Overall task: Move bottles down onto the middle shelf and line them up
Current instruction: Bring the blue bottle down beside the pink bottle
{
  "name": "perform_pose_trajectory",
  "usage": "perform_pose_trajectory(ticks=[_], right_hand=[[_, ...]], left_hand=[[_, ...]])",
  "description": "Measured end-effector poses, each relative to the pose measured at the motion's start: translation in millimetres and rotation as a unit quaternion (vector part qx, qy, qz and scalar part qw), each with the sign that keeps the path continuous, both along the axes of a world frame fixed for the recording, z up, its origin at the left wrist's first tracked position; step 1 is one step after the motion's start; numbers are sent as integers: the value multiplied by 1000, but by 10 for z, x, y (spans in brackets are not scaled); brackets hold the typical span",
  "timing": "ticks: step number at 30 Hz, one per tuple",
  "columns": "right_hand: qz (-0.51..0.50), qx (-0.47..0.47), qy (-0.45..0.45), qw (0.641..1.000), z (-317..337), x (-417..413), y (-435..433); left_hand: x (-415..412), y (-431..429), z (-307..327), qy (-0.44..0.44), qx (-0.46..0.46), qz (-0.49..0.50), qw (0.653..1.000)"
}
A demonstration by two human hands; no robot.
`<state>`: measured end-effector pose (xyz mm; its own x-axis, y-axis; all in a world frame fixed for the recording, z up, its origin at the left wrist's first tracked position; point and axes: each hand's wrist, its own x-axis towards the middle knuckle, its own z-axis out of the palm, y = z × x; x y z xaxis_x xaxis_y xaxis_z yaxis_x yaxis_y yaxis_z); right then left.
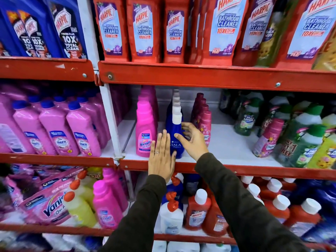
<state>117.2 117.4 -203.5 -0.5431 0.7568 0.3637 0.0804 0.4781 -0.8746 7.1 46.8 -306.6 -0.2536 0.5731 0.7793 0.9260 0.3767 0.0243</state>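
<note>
The blue bottle (pixel 175 140) at the front of the middle shelf (pixel 227 144) reads "UJALA" in pale letters and wears a white cap; more white caps line up straight behind it toward 12 o'clock. At its 9 o'clock, just beside it, stands a pink "Vanish" bottle (pixel 145 131), and at its 3 o'clock a row of pink "Comfort" bottles (pixel 204 127). On the shelf above, red "HARPIC BATHROOM CLEANER 10X" bottles (pixel 143 30) stand at 12 o'clock, with blue Harpic "10X TOTAL CLEAN" bottles (pixel 67 28) at 10 o'clock. Green "Max Kleen" bottles (pixel 247 119) crowd the shelf at 3 o'clock. The left hand (pixel 161 157) is flat, fingers straight and together, laid against the blue bottle's left side, a ring on one finger. The right hand (pixel 193 139) is spread, fingers loosely curled round the bottle's right side, not closed on it. Both sleeves are dark. The shelves are white boards with chipped red metal edges (pixel 209 77).
</note>
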Motion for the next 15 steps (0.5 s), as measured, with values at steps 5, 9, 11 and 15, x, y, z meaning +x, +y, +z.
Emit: perform_pose_trajectory(ticks=[5,9,11,15], right_hand=[[4,-17,3,1000,10,-6,30],[-2,-14,16,1000,-17,13,5],[-2,-15,27,1000,-40,36,-16],[-22,-27,74,997,-35,166,4]], left_hand=[[7,-19,16,9,-2,-1,1000],[23,-31,32,12,-4,-2,1000],[24,-42,30,11,-9,2,1000],[16,-42,42,14,-7,3,1000]])
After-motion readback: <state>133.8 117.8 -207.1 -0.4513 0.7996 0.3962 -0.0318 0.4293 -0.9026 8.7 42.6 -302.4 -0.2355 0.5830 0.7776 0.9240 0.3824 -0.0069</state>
